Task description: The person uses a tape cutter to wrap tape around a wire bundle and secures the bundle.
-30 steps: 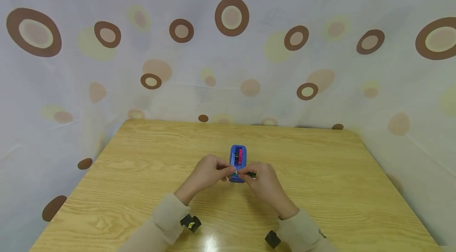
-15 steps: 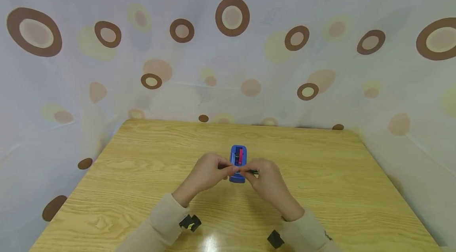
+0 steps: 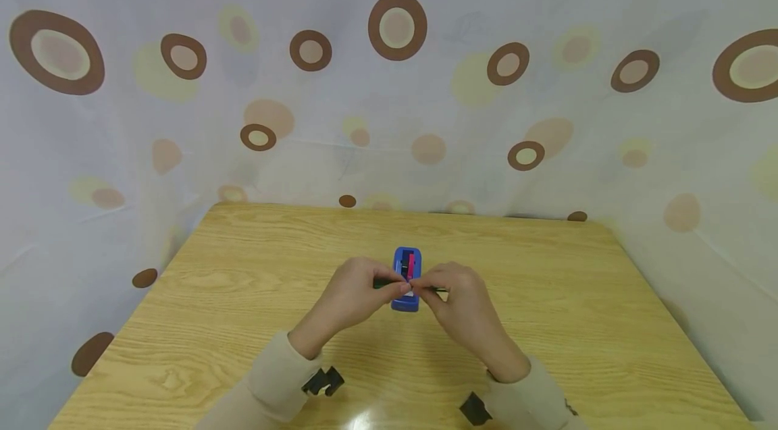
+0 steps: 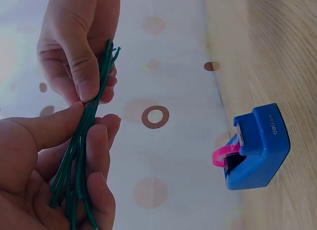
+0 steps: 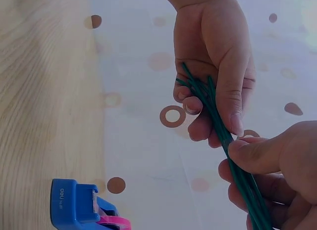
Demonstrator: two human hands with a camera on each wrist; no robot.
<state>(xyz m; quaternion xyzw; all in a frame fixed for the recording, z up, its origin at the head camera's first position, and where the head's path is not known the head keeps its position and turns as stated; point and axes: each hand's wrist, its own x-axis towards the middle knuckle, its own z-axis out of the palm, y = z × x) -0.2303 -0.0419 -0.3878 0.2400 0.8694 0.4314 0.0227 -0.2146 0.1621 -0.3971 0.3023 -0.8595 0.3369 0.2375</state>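
Observation:
Both hands hold a bundle of thin green wire-like stems [image 4: 79, 146], above the table in front of me. In the left wrist view, my left hand [image 4: 44, 161] curls round the lower length, thumb near the bundle's middle. My right hand [image 4: 79, 52] pinches the upper part there, thumb and fingers on the stems. The right wrist view also shows the stems [image 5: 218, 121] between my right hand [image 5: 277, 165] and left hand [image 5: 218, 57], their thumb tips close together. Beyond the hands stands a blue tape dispenser [image 3: 406, 306] with a pink roll core; neither hand grips it.
The wood-grain table [image 3: 255, 241] extends round the dispenser on all sides. A pale curtain-like sheet [image 3: 450, 160] with brown rings hangs behind it and along both sides. Dark wrist straps [image 3: 325, 381] show at the beige sleeves [image 3: 282, 369].
Both hands have risen slightly, and the right hand has shifted a little to the right. The stems have come up with them, still held. The dispenser stays in place.

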